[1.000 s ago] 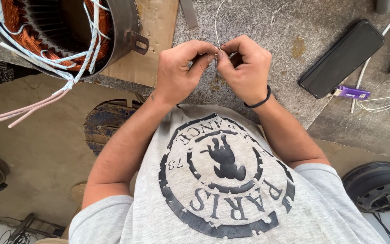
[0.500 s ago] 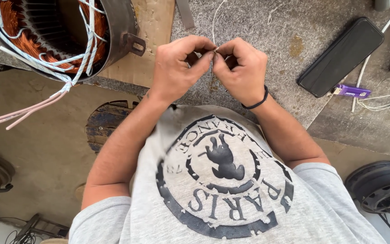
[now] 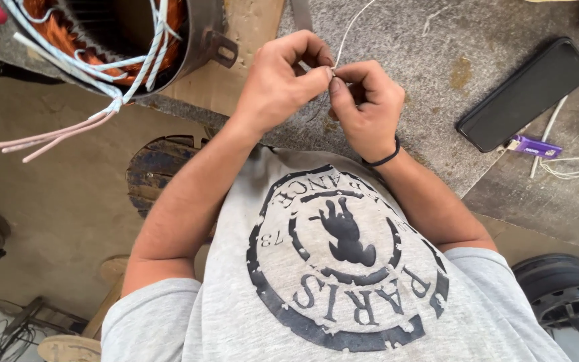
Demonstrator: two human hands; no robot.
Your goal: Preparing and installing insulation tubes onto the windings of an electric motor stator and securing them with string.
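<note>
My left hand and my right hand meet over the grey stone worktop, fingertips pressed together. Both pinch a thin white wire that runs up from my fingers toward the top edge. The wire's end is hidden between my fingers. A black band circles my right wrist. To the upper left stands a round metal motor stator with copper windings, and white sleeved leads hang out of it toward the left.
A black phone lies face down on the worktop at the right, with a small purple object and thin white cables beside it. A brown board lies under the stator. A black round part sits low at the right.
My hands stay joined on the wire, and the fingers have shifted slightly as they work it. The view has moved a little.
</note>
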